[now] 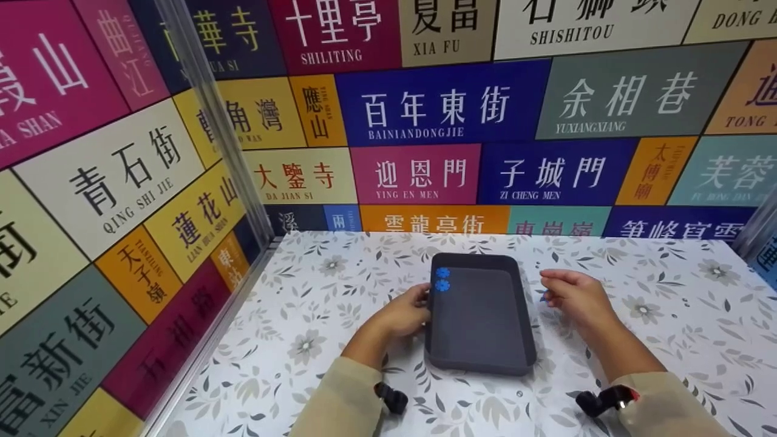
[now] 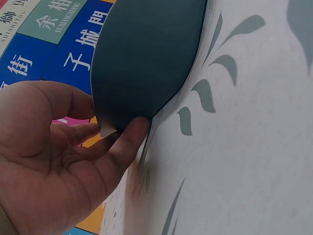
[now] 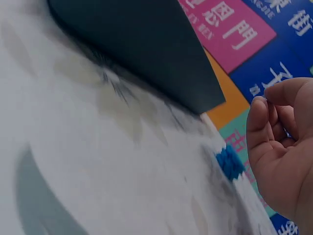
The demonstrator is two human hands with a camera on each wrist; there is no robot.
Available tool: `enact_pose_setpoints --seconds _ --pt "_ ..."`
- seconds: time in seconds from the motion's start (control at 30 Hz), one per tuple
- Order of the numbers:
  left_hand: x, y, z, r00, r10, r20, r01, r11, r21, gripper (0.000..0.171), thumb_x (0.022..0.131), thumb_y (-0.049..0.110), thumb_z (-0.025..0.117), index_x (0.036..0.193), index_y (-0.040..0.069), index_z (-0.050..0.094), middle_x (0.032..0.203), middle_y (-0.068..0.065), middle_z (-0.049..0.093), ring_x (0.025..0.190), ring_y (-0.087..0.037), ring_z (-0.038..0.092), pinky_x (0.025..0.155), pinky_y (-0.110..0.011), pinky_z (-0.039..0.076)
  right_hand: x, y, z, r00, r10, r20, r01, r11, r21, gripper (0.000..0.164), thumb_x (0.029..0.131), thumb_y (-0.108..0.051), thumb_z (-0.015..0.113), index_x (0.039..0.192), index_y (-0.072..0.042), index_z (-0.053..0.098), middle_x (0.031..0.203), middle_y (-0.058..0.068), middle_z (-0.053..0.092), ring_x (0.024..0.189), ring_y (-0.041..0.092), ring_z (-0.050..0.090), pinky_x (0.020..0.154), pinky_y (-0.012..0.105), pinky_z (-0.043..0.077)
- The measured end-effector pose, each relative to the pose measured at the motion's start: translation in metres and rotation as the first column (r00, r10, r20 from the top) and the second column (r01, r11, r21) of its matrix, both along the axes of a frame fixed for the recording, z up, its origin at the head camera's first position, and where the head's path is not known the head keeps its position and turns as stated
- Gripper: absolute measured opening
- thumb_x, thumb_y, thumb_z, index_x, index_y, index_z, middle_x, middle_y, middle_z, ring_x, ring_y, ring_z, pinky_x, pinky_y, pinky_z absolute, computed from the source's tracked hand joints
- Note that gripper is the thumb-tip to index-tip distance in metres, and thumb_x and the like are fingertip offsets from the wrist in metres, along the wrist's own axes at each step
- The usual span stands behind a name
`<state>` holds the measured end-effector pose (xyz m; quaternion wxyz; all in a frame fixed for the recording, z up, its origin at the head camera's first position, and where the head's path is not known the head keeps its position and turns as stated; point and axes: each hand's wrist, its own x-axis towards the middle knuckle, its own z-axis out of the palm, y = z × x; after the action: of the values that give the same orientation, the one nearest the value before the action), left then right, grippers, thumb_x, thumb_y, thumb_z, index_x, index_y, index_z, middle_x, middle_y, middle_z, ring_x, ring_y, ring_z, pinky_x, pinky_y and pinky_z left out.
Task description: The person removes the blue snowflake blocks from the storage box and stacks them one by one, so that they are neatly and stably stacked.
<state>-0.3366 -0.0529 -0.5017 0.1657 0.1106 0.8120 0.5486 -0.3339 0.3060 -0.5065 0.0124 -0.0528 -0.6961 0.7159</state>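
Note:
A dark grey rectangular tray (image 1: 479, 366) lies on the patterned tabletop between both hands. Two small blue flower-shaped pieces (image 1: 442, 285) are inside it, one above the other near its far left corner. My left hand (image 1: 405, 312) is at the tray's left side; in the left wrist view its thumb and fingers grip the tray wall (image 2: 146, 58). To the right of the tray, my right hand (image 1: 576, 298) has curled fingers, thumb and index tips together, with nothing visible held between them. Close below it, a blue piece (image 3: 230, 162) lies on the tabletop, apart from the fingers.
The tabletop (image 1: 291, 376) has a white cover printed with grey leaves and flowers. Behind it and at the left stand walls of coloured signs (image 1: 443, 109) with Chinese characters. Each sleeve ends near a black wrist device (image 1: 601, 402).

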Motion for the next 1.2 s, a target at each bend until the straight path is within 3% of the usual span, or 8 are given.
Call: enact_pose_setpoints --seconds 0.13,0.3,0.8,1.0,1.2 --pt "-0.002 0.0 -0.001 1.0 -0.006 0.023 0.006 1.0 0.0 0.079 0.089 0.003 0.059 0.165 0.01 0.039 0.165 -0.018 0.049 0.152 -0.037 0.049 0.109 -0.052 0.059 0.005 -0.022 0.007 0.999 0.042 -0.01 -0.042 0.999 -0.025 0.016 0.101 -0.013 0.072 0.097 -0.026 0.081 0.087 -0.009 0.072 0.073 0.007 0.066 0.065 0.021 0.06" --pt "-0.002 -0.001 0.0 1.0 0.0 0.016 0.0 1.0 -0.015 0.08 0.088 0.004 0.06 0.165 0.01 0.039 0.164 -0.018 0.05 0.152 -0.036 0.049 0.108 -0.052 0.059 0.011 -0.042 0.012 0.997 0.078 -0.011 -0.078 0.997 0.015 0.011 0.101 -0.015 0.074 0.101 -0.023 0.081 0.087 -0.009 0.072 0.073 0.008 0.065 0.065 0.021 0.06" --pt "-0.001 -0.001 -0.001 1.0 -0.007 0.015 0.007 1.0 0.014 0.078 0.089 0.003 0.059 0.165 0.008 0.04 0.163 -0.02 0.05 0.15 -0.037 0.05 0.108 -0.054 0.059 0.015 -0.075 0.027 0.989 0.142 -0.029 -0.141 0.989 0.048 0.01 0.101 -0.018 0.073 0.108 -0.016 0.08 0.086 -0.003 0.072 0.074 0.012 0.066 0.068 0.023 0.061" --pt "0.0 0.0 0.0 1.0 -0.006 0.014 0.005 1.0 0.025 0.078 0.089 0.002 0.058 0.165 0.007 0.04 0.163 -0.02 0.051 0.149 -0.037 0.052 0.104 -0.051 0.061 0.01 -0.093 0.037 0.986 0.16 -0.036 -0.16 0.987 -0.006 0.009 0.101 -0.017 0.073 0.106 -0.016 0.081 0.086 -0.005 0.072 0.073 0.012 0.066 0.068 0.023 0.062" --pt "0.0 0.0 0.001 1.0 -0.003 -0.014 0.002 1.0 -0.024 0.076 0.09 0.005 0.058 0.164 0.008 0.04 0.163 -0.019 0.052 0.151 -0.036 0.05 0.112 -0.051 0.057 -0.008 -0.11 0.046 0.983 0.175 -0.063 -0.178 0.983 -0.047 0.011 0.102 -0.013 0.071 0.105 -0.017 0.081 0.087 -0.006 0.073 0.074 0.01 0.067 0.067 0.022 0.061"
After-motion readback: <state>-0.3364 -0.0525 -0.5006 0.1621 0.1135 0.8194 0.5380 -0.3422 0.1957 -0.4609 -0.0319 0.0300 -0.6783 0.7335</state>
